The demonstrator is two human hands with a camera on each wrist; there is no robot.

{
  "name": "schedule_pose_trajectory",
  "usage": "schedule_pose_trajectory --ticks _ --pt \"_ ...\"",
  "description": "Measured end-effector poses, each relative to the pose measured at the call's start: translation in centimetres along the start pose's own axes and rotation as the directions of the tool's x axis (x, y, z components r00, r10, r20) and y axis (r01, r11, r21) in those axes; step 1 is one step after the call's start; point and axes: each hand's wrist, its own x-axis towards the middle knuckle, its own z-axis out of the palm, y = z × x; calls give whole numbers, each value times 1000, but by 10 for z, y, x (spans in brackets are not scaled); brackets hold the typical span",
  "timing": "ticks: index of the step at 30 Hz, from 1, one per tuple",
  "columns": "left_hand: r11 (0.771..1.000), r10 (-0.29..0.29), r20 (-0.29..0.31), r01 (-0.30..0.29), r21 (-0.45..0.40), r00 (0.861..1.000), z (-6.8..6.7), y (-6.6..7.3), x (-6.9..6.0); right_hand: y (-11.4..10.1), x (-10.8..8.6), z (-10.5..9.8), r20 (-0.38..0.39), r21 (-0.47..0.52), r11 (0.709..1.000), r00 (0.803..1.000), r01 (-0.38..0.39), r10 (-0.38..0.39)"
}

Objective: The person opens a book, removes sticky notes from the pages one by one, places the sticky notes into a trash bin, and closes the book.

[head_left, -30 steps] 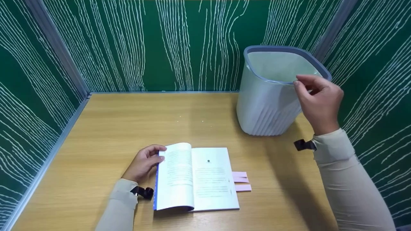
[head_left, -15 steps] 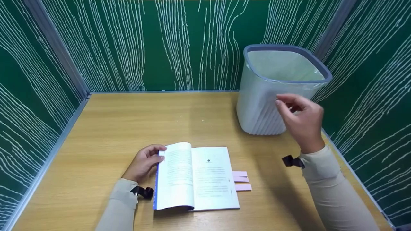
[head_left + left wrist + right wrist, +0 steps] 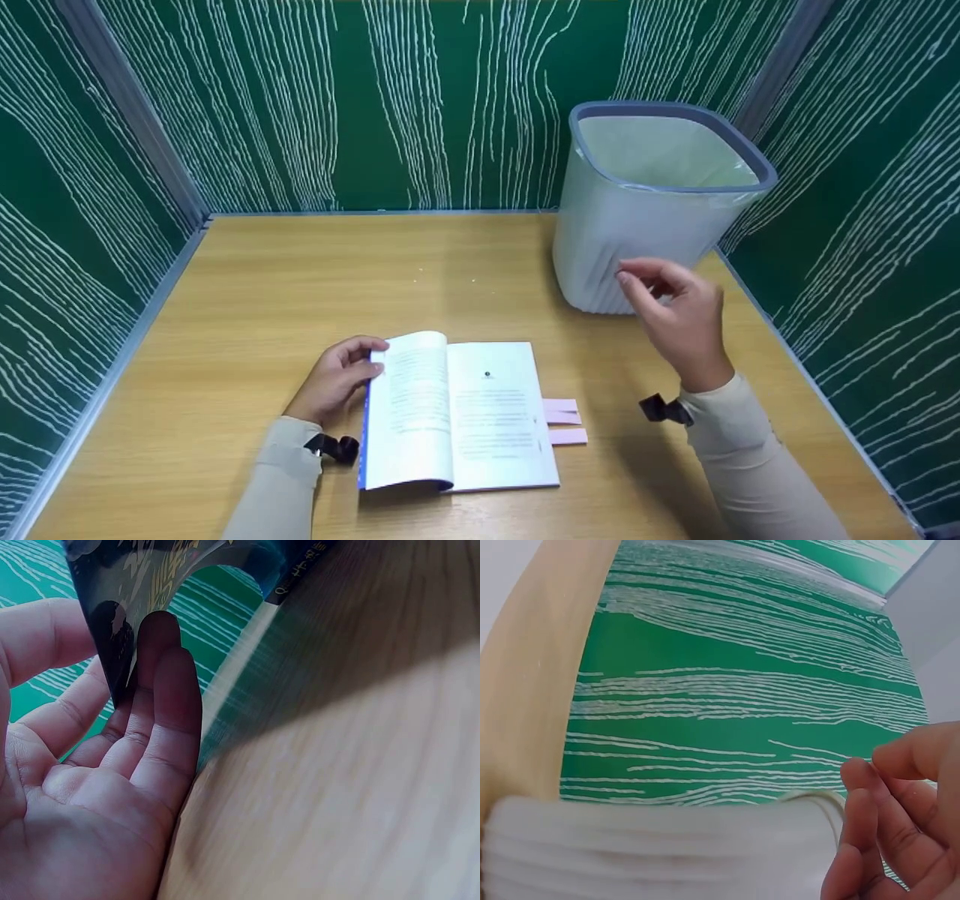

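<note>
An open book with a blue cover lies on the table, its left-hand pages raised in a curve. My left hand grips the upper left edge of the book, thumb on the page side and fingers behind the cover. From below, the left wrist view shows the dark cover between thumb and fingers. Pink paper tabs stick out from the right edge. My right hand is in the air in front of the wastebasket, thumb and forefinger tips together; nothing shows between them in the right wrist view.
The whitish wastebasket has a grey rim and a pale liner, and stands at the back right of the wooden table. Tiny white specks lie mid-table. Green walls with white lines enclose the left, back and right sides.
My right hand has come down and to the left, from the wastebasket's rim to in front of its lower side. The left hand and the book have stayed put.
</note>
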Motion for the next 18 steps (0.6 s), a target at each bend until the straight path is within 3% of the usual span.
schedule_pose_trajectory --ticks 5,12,18 --pt "1000 -4 2 4 3 1000 0 0 0 3 -13 6 33 35 999 999 -31 29" --pt "1000 -14 -8 14 8 1000 -1 0 0 38 -36 19 80 44 995 993 -93 89" --pt "1000 -13 -11 13 20 1000 -1 1 -1 54 -65 34 189 105 973 965 -204 182"
